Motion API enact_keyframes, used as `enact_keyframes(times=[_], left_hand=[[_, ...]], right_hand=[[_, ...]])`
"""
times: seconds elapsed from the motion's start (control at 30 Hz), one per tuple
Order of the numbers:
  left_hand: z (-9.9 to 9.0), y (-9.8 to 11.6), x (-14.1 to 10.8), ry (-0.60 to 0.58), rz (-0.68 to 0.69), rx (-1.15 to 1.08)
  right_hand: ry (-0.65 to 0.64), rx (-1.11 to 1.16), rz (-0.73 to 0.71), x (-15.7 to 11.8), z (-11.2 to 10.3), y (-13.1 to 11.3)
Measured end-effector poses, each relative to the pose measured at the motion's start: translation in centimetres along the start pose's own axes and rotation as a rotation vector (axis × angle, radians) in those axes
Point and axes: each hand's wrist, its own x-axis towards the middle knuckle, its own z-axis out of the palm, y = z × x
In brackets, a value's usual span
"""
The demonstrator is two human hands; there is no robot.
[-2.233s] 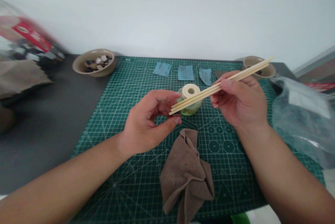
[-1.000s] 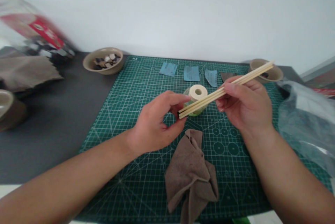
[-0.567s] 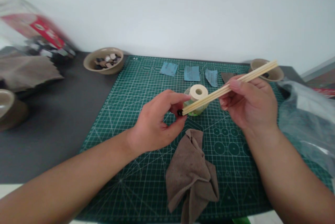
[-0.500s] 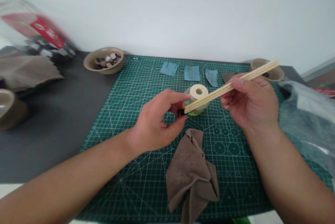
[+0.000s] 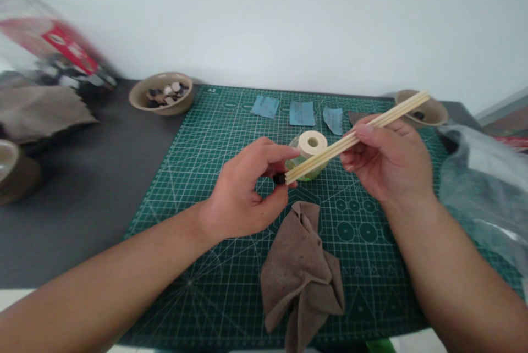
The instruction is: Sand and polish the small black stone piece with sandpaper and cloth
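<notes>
A green cutting mat (image 5: 198, 138) covers most of the tabletop (image 5: 82, 221), with a crumpled brown cloth (image 5: 299, 281) at lower center. At center, the right hand (image 5: 385, 163) has a firm grip on a bundle of bamboo sticks (image 5: 342, 144). Their lower end lies just beside a small dark piece (image 5: 279, 178), pinched in the left hand's (image 5: 239, 193) closed grip, in front of a green glass jar (image 5: 299, 172) topped by a cream ring (image 5: 312, 143).

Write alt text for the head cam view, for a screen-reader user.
The left hand pinches a small dark piece at the end of thin wooden sticks held in the right hand. Behind them, a cream ring sits on a green glass jar on a green cutting mat, with a brown cloth in front.
</notes>
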Motion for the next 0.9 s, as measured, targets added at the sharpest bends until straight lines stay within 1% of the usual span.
enact_keyframes(times=[0.23,0.33,0.47,0.67,0.8,0.9], left_hand=[[0.03,-0.12,0.03,-0.05,0.056,0.044],[0.0,-0.25,0.08,-0.033,0.097,0.09],[-0.02,-0.33,0.09,-0.013,0.084,0.103],[-0.05,-0.11,0.17,-0.023,0.088,0.112],[-0.03,-0.01,0.24,-0.012,0.063,0.126],[-0.03,0.05,0.29,-0.015,0.076,0.14]], right_hand=[[-0.046,-0.065,0.018,-0.15,0.34,0.35],[-0.017,-0.069,-0.014,0.07,0.01,0.19],[0.037,-0.071,-0.057,0.22,-0.25,-0.02],[-0.019,-0.102,-0.044,-0.2,0.16,0.17],[0.004,-0.076,-0.084,-0.12,0.07,0.13],[0.006,-0.099,-0.083,-0.16,0.14,0.12]])
